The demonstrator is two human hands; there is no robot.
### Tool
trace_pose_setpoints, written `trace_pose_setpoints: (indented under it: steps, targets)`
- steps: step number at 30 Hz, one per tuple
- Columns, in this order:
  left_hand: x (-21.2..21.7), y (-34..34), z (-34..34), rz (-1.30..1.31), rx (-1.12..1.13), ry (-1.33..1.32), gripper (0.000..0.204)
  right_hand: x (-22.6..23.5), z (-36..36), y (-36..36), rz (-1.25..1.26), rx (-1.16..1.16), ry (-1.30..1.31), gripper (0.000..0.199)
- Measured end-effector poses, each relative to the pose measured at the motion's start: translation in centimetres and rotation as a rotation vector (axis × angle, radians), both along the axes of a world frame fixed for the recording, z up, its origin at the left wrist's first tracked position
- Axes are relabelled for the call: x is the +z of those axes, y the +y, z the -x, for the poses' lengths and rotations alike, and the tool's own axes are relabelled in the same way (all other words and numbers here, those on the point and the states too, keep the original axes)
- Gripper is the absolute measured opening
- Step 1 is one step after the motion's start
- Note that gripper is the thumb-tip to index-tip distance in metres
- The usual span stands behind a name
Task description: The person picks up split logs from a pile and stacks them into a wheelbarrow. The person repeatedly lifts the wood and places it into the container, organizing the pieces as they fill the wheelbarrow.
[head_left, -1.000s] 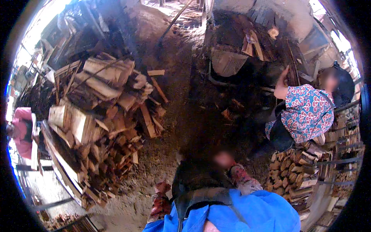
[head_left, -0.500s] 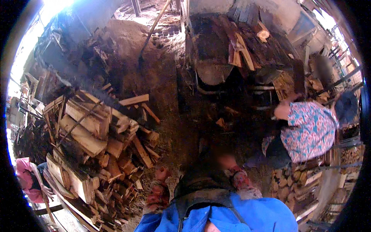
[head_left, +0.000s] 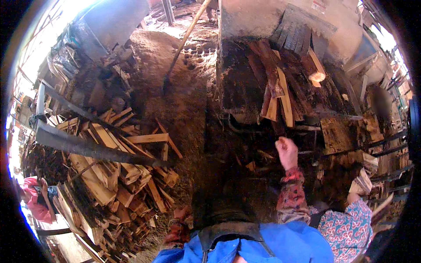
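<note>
My right hand (head_left: 287,152) is reached forward with curled fingers, just below the near ends of split wood pieces (head_left: 271,109) that jut over a dark bench (head_left: 239,98). A dark strip of wood lies right above its fingertips; what the fingers hold, if anything, is hidden. My left hand (head_left: 182,213) hangs low in shadow beside a heap of split firewood (head_left: 94,182), and its fingers are too dark to make out. On the bench lies a short log (head_left: 315,72) with a pale cut end, among dark bark-covered slabs (head_left: 298,94).
Dark flat bands (head_left: 87,142) cross over the firewood heap at left. A long pole (head_left: 186,39) leans near a sawdust mound (head_left: 151,52). At right, a co-worker in a patterned shirt (head_left: 346,228) has a hand at a split wood piece (head_left: 361,182). Another person in pink (head_left: 37,201) is far left.
My right hand has moved forward and right, from near my body to the bench edge. The co-worker has shifted nearer at right. Dark bands have appeared over the heap.
</note>
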State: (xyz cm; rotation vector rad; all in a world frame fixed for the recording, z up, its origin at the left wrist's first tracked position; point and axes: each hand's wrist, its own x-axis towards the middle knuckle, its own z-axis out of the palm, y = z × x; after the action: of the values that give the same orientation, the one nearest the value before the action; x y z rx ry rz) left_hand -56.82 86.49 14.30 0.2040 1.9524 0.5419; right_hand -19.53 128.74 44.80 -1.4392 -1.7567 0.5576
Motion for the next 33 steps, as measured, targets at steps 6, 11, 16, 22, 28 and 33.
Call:
trace_pose_setpoints:
  steps: [6,11,16,22,28,33]
  targets:
    - [-6.6,2.7,3.4,-0.375,0.441,-0.899,0.044,4.8,1.8,11.2,-0.197,-0.049,-0.280,0.035]
    - [-3.3,13.1,4.4,-0.123,0.045,-0.384,0.039,2.7,2.5,18.3,-0.176,-0.126,-0.544,0.054]
    - [-3.5,19.9,9.3,-0.125,-0.063,-0.345,0.039,2.9,5.1,20.9,0.257,-0.263,-0.766,0.075]
    - [-4.1,25.2,14.3,-0.113,-0.159,-0.362,0.039,1.3,4.1,21.3,0.116,-0.316,-0.815,0.064]
    - [-3.3,29.0,16.6,-0.101,-0.217,-0.358,0.039,1.6,2.7,20.1,0.135,-0.349,-0.676,0.043]
    - [-1.6,31.7,15.2,-0.125,-0.245,-0.364,0.039,6.4,7.1,21.2,0.187,-0.369,-0.395,0.064]
